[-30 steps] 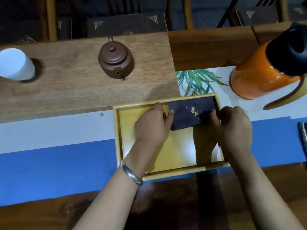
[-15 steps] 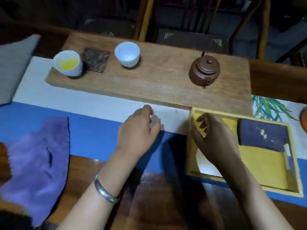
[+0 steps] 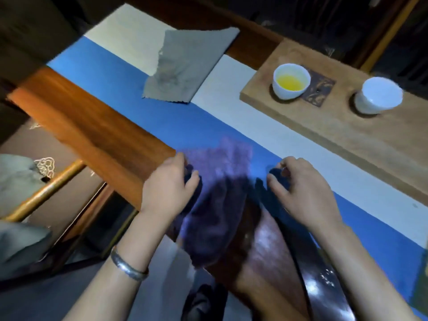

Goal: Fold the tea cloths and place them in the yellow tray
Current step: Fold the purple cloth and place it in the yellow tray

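Here, two white cups are seen on the wooden board (image 3: 347, 135). The cup with yellow liquid (image 3: 291, 81) is partly filled, and a dark patterned coaster (image 3: 319, 90) lies just beside it; the second white cup (image 3: 377, 95) stands further along the board, and its contents cannot be told. The yellow tray is not shown.

The purple tea cloth (image 3: 215, 205) is held at the near edge of the surface (image 3: 88, 126), on the side of the board towards the person, partly over the blue runner (image 3: 185, 121) and partly hanging down over the edge. Its left edge is pinched by the left hand (image 3: 168, 184), whose fingers (image 3: 192, 179) are curled closed on the bunched fabric. The right hand (image 3: 301, 188) is also curled, with dark fabric gathered under its fingers (image 3: 275, 184); blur hides how tightly it is gripped. A silver bangle (image 3: 128, 266) is worn on the left wrist.

A grey tea cloth (image 3: 185, 63) lies unfolded left of the board, well apart from both hands.
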`<move>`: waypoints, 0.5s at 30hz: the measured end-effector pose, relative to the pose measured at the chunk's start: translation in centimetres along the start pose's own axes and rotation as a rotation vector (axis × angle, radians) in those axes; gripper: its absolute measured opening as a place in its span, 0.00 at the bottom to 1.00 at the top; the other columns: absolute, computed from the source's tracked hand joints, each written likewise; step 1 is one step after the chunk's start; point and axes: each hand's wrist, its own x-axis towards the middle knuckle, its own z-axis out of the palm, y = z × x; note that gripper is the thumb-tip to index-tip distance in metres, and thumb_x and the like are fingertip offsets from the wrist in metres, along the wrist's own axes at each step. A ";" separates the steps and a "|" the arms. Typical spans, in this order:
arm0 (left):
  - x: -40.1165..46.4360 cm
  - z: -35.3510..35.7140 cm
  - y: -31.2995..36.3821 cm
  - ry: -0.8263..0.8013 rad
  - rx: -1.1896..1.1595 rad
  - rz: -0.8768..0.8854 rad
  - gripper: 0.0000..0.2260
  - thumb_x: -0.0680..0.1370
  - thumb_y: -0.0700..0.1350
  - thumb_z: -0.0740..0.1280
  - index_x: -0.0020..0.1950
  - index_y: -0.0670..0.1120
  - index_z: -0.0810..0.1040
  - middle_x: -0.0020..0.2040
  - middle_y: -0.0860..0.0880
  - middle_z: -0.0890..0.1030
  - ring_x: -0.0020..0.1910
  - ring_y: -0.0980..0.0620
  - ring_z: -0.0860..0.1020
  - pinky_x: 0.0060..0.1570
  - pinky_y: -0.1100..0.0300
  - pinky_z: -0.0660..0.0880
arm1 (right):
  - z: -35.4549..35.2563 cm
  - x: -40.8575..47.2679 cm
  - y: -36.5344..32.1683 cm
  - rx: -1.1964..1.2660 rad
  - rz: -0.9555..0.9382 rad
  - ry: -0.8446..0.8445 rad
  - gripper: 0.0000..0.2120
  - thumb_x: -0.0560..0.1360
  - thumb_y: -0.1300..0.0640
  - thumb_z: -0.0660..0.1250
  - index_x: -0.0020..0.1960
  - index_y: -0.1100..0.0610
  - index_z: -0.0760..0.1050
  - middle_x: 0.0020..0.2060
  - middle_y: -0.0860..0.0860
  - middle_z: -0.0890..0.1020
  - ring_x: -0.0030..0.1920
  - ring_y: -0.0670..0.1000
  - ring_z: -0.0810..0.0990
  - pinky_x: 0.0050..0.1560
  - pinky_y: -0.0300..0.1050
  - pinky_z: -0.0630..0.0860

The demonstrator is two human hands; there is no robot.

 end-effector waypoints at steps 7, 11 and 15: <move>2.2 -0.6 -5.8 0.002 -0.162 -0.015 0.09 0.75 0.51 0.65 0.52 0.49 0.74 0.49 0.48 0.78 0.52 0.44 0.77 0.49 0.49 0.75 | 2.8 5.7 -4.4 -0.043 -0.098 -0.161 0.14 0.74 0.49 0.65 0.57 0.53 0.72 0.48 0.51 0.73 0.51 0.56 0.76 0.48 0.52 0.76; 4.6 0.5 -6.5 -0.063 -0.203 0.050 0.14 0.77 0.51 0.66 0.60 0.48 0.75 0.57 0.46 0.77 0.57 0.45 0.75 0.56 0.49 0.73 | 4.0 7.5 -5.6 -0.047 -0.124 -0.235 0.16 0.74 0.51 0.66 0.60 0.52 0.73 0.50 0.52 0.73 0.54 0.55 0.75 0.52 0.52 0.75; 6.4 1.7 -5.9 -0.102 -0.217 0.077 0.20 0.76 0.52 0.67 0.65 0.46 0.72 0.60 0.44 0.75 0.59 0.43 0.73 0.56 0.48 0.73 | 5.4 8.3 -6.5 -0.055 -0.083 -0.184 0.18 0.73 0.45 0.65 0.58 0.53 0.73 0.49 0.53 0.74 0.50 0.56 0.76 0.48 0.52 0.76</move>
